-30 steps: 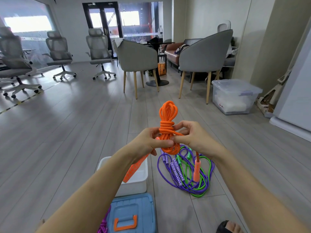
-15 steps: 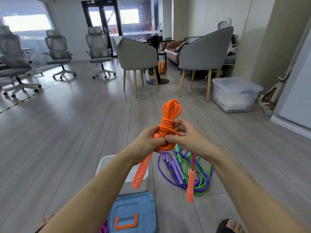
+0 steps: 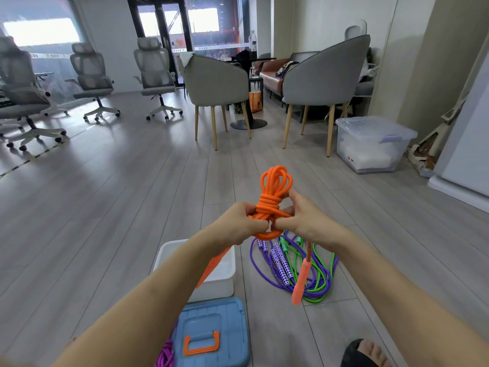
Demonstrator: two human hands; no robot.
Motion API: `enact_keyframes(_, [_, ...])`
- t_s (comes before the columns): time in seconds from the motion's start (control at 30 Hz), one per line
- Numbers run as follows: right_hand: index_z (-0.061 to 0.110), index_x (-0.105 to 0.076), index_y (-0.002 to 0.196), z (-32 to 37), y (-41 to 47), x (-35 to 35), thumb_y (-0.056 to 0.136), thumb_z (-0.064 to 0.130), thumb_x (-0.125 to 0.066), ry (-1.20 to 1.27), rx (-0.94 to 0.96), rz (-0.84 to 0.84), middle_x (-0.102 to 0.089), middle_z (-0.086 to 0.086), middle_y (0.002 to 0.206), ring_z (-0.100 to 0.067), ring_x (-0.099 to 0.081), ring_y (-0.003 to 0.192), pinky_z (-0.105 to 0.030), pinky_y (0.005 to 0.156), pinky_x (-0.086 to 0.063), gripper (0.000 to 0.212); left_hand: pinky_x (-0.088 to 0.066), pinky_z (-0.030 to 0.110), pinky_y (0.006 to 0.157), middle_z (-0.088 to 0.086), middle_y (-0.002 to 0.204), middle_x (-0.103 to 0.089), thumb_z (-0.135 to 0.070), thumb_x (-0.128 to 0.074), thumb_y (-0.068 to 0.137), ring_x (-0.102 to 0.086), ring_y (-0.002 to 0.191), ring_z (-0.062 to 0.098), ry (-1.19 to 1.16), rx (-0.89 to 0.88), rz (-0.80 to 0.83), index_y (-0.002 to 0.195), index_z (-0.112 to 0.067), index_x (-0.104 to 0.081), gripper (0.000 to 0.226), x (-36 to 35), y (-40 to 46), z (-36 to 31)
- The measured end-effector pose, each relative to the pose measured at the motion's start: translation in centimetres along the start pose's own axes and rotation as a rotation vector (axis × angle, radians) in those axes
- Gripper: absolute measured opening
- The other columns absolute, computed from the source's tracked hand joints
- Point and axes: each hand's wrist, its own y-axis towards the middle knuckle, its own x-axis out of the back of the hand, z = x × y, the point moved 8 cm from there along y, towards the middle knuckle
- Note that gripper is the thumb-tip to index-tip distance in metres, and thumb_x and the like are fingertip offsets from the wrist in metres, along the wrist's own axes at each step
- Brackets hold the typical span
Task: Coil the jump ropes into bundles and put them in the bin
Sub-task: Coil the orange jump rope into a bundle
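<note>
Rope bundle being cinched at frame center

Left hand and right hand pinch the orange jump rope; tighten wraps before lowering into white bin.

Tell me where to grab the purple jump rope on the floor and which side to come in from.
Grip the purple jump rope by its two checkered handles, which lie side by side on the left of the pile. Come from above and from the left, the white bin's side: there the green rope is clear of them, while on the right green and purple loops overlap and would probably tangle.
</note>
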Motion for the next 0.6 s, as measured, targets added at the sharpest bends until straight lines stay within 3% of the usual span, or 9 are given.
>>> enact_keyframes(0.07, [0.027, -0.050, 0.129, -0.5, -0.3, -0.4, 0.071, 0.011, -0.071, 0.049, -0.009, 0.028, -0.073, -0.018, 0.083, -0.019, -0.059, 0.064, -0.038, 0.063, -0.052, 0.063, -0.033, 0.023, 0.047, 0.001, 0.063, -0.044, -0.011, -0.064, 0.087, -0.037, 0.056, 0.012, -0.028, 0.018, 0.046, 0.094, -0.008, -0.070, 0.010, -0.5, -0.2, 0.4])
enact_keyframes(0.13, [0.017, -0.049, 0.126, -0.8, -0.5, -0.3, 0.078, -0.002, -0.068, 0.137, -0.045, 0.008, -0.069, -0.011, 0.071, -0.011, -0.047, 0.049, -0.023, 0.048, -0.039, 0.054, -0.031, 0.024, 0.048, 0.004, 0.065, -0.044, -0.008, -0.065, 0.086, -0.037, 0.056, 0.013, -0.082, 0.025, 0.080, 0.082, -0.019, -0.067, 0.011, -0.7, -0.2, 0.9])
enact_keyframes(0.23, [0.014, -0.047, 0.120, -1.0, -0.6, -0.3, 0.084, -0.014, -0.060, 0.356, -0.092, 0.009, -0.058, -0.006, 0.061, -0.009, -0.030, 0.041, -0.021, 0.038, -0.022, 0.048, -0.025, 0.022, 0.047, 0.000, 0.066, -0.040, -0.006, -0.067, 0.091, -0.030, 0.054, 0.010, -0.268, 0.059, 0.188, 0.093, -0.019, -0.064, 0.014, -1.1, -0.5, 1.7])
enact_keyframes(0.37, [0.016, -0.046, 0.115, -0.6, -0.4, -0.6, 0.086, -0.018, -0.056, 0.610, -0.126, 0.087, -0.060, -0.011, 0.065, -0.005, -0.025, 0.037, -0.017, 0.035, -0.018, 0.046, -0.018, 0.021, 0.044, -0.001, 0.067, -0.032, -0.011, -0.073, 0.089, -0.024, 0.049, 0.006, -0.484, 0.052, 0.303, 0.101, -0.017, -0.061, 0.019, -1.7, -0.7, 2.5])
enact_keyframes(0.5, [0.017, -0.048, 0.116, -1.3, -0.5, -1.2, 0.078, -0.004, -0.064, 0.778, -0.152, 0.156, -0.062, -0.014, 0.075, -0.003, -0.027, 0.036, -0.017, 0.036, -0.018, 0.047, -0.017, 0.017, 0.042, -0.005, 0.065, -0.039, -0.010, -0.070, 0.086, -0.027, 0.044, 0.001, -0.679, 0.036, 0.326, 0.099, -0.021, -0.067, 0.017, -2.6, -0.9, 2.5])
enact_keyframes(0.6, [0.016, -0.046, 0.123, -2.1, -0.8, -1.4, 0.083, 0.003, -0.065, 0.739, -0.113, 0.218, -0.064, -0.005, 0.071, -0.001, -0.027, 0.038, -0.016, 0.038, -0.019, 0.046, -0.020, 0.014, 0.039, -0.006, 0.070, -0.054, -0.003, -0.067, 0.091, -0.028, 0.043, -0.001, -0.744, 0.037, 0.325, 0.103, -0.017, -0.069, 0.019, -2.8, -0.9, 2.8])
